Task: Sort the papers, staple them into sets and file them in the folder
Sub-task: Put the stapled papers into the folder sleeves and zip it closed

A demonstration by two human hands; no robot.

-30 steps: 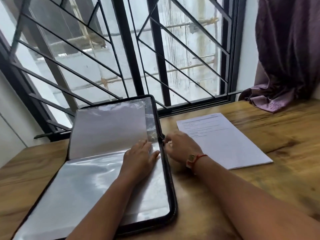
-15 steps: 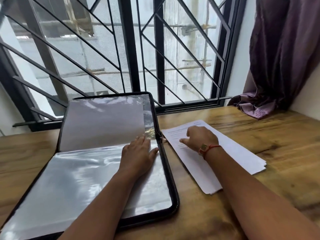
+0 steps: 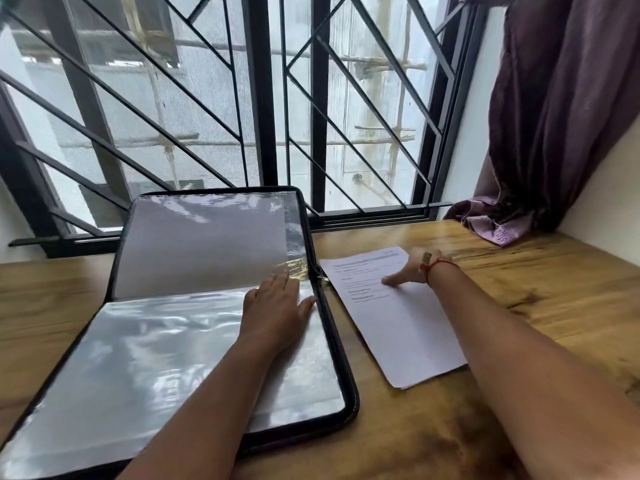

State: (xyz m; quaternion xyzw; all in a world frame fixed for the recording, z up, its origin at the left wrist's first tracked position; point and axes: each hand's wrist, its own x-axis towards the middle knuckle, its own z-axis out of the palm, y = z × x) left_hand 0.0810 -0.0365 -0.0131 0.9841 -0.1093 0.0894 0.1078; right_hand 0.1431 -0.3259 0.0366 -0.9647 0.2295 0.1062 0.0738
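Slid farther across the papers (image 3: 398, 323) beside the open folder (image 3: 350, 393) on the surface (image 3: 554, 306), the right grip (image 3: 415, 268) presses a thumb on the likely light, floppy stack near its far edge, probably the best hold, its fingers hidden and clasp unclear, while the left grip (image 3: 273, 306) lies flat and open on a glossy sleeve (image 3: 173, 358).

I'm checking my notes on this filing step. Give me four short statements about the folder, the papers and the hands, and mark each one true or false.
1. The folder lies open on the table. True.
2. The left hand holds a stapler. False: it lies flat on a clear sleeve inside the folder, and no stapler is in view.
3. The right hand touches the papers. True: its thumb rests on the top sheet.
4. The papers lie to the left of the folder. False: they lie on the table to its right.
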